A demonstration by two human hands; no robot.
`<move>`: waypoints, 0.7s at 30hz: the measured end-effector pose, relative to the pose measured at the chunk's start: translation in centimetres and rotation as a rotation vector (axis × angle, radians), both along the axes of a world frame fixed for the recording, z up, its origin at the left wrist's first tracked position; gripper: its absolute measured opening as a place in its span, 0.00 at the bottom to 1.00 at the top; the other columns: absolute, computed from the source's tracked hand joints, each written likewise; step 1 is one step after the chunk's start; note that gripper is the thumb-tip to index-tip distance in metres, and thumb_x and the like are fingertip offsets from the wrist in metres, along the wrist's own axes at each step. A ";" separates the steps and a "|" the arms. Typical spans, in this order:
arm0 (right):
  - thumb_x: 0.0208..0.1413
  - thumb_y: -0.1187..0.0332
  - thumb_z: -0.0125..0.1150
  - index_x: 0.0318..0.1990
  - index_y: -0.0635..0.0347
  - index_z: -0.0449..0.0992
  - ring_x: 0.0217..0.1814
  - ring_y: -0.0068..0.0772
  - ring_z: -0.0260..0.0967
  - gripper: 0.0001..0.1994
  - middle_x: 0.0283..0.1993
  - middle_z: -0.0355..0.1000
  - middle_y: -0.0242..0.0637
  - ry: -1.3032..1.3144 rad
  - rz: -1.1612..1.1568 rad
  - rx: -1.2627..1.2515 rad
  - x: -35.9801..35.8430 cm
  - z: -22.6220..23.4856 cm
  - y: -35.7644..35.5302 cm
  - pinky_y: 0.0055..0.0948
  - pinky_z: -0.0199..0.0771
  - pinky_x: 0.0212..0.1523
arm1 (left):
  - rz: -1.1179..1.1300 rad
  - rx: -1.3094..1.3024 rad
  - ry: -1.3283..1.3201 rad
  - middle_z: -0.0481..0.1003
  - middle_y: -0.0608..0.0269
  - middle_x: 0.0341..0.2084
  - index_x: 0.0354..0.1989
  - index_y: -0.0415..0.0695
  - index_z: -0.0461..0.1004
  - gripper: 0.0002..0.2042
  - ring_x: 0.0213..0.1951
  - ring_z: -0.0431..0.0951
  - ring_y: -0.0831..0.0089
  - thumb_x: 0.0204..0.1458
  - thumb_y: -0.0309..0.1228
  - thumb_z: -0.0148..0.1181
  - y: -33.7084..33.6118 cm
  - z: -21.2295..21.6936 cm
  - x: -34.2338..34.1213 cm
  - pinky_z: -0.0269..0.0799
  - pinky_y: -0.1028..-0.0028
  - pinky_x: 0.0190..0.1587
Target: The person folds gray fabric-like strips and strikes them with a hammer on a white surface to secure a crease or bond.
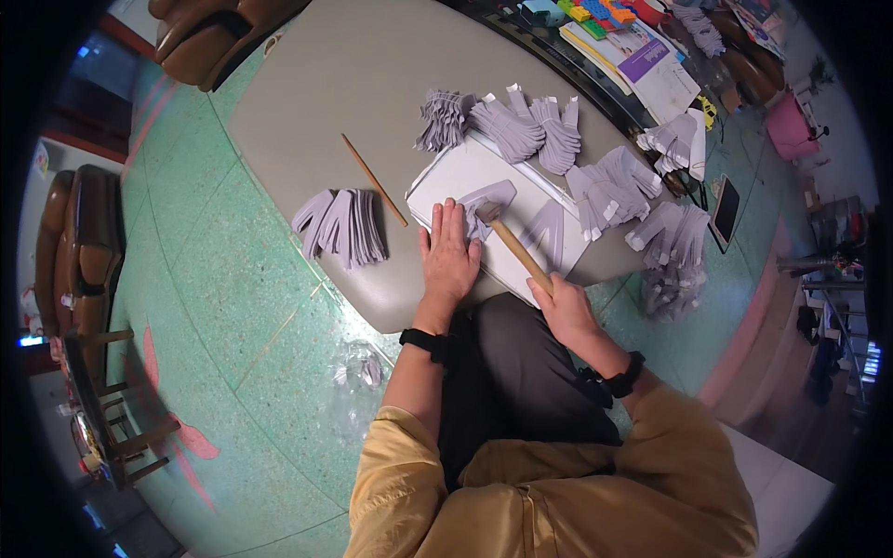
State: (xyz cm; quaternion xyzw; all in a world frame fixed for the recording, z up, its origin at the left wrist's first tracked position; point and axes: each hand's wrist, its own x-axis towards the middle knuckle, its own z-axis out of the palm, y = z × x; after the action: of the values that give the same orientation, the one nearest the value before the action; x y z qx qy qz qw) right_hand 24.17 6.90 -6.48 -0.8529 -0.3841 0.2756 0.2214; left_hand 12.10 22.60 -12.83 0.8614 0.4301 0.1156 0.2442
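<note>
My right hand grips the wooden handle of a hammer. The hammer's head rests on or just above a grey-lilac V-shaped piece; I cannot tell whether it touches. Fingers stretched out, my left hand lies flat at the near left of a white board, beside that piece, with its thumb toward the hammer head. A second V-shaped piece lies flat on the board to the right of the hammer handle. The board sits on a grey padded surface.
Left of the board lie a thin brown stick and a fanned stack of grey strips. Several bundles of strips line the board's far and right sides. A dark phone-like slab is at the right. Papers and toy bricks lie farther back.
</note>
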 end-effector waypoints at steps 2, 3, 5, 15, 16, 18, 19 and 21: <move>0.54 0.51 0.50 0.29 0.68 0.70 0.33 0.62 0.68 0.23 0.26 0.70 0.59 -0.042 0.027 -0.029 1.0 -1.6 0.1 0.50 0.66 0.35 | 0.006 -0.008 -0.001 0.47 0.61 0.65 0.63 0.45 0.49 0.30 0.67 0.41 0.63 0.51 0.38 0.48 0.0 0.1 0.3 0.38 0.55 0.64; 0.54 0.50 0.50 0.29 0.68 0.70 0.34 0.61 0.68 0.23 0.26 0.69 0.58 -0.078 0.055 -0.057 1.6 -1.9 0.2 0.50 0.66 0.35 | 0.005 -0.005 -0.006 0.47 0.61 0.65 0.63 0.45 0.49 0.30 0.67 0.41 0.63 0.51 0.38 0.48 0.0 0.3 0.4 0.38 0.55 0.64; 0.54 0.49 0.50 0.30 0.69 0.71 0.33 0.62 0.68 0.25 0.26 0.70 0.58 0.042 0.037 -0.080 2.2 0.8 1.6 0.50 0.66 0.36 | -0.014 0.022 -0.002 0.47 0.61 0.65 0.62 0.45 0.51 0.30 0.67 0.42 0.62 0.51 0.39 0.50 0.0 0.1 0.0 0.38 0.55 0.64; 0.54 0.49 0.48 0.32 0.68 0.72 0.36 0.62 0.68 0.25 0.28 0.70 0.59 0.042 0.011 -0.002 2.4 -0.1 4.5 0.48 0.67 0.37 | -0.050 0.142 0.032 0.50 0.61 0.64 0.62 0.43 0.53 0.30 0.66 0.44 0.62 0.51 0.40 0.51 0.1 0.5 -0.2 0.41 0.56 0.63; 0.54 0.49 0.48 0.32 0.68 0.73 0.36 0.61 0.68 0.25 0.28 0.70 0.58 0.008 -0.014 0.024 1.9 -1.0 4.4 0.48 0.67 0.37 | -0.040 0.125 -0.001 0.52 0.60 0.63 0.62 0.42 0.53 0.30 0.66 0.45 0.61 0.50 0.39 0.52 0.0 0.4 -0.1 0.42 0.56 0.63; 0.54 0.48 0.48 0.31 0.67 0.73 0.35 0.60 0.69 0.24 0.29 0.71 0.57 -0.054 -0.005 -0.061 2.4 -3.1 4.4 0.48 0.68 0.37 | -0.041 0.105 -0.040 0.53 0.59 0.62 0.61 0.41 0.52 0.31 0.65 0.46 0.60 0.49 0.39 0.53 -0.3 0.5 0.5 0.42 0.56 0.63; 0.54 0.48 0.48 0.31 0.67 0.73 0.35 0.60 0.69 0.24 0.29 0.71 0.57 -0.052 -0.004 -0.058 2.4 -2.5 4.9 0.48 0.68 0.37 | -0.012 0.066 -0.077 0.54 0.57 0.61 0.62 0.41 0.51 0.32 0.65 0.47 0.60 0.49 0.38 0.54 -0.3 0.5 0.3 0.42 0.57 0.63; 0.54 0.49 0.48 0.32 0.67 0.73 0.36 0.60 0.69 0.24 0.29 0.71 0.57 -0.035 0.056 -0.064 2.4 -1.1 5.5 0.48 0.68 0.38 | 0.018 0.030 -0.112 0.55 0.56 0.61 0.62 0.41 0.50 0.33 0.65 0.48 0.60 0.48 0.37 0.56 -0.1 0.4 0.1 0.42 0.57 0.63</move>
State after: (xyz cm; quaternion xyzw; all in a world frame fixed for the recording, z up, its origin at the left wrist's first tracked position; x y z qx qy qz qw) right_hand 26.60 12.37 -7.59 -0.8532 -0.4028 0.2786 0.1794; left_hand 12.19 22.54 -12.40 0.8532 0.4217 0.1721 0.2541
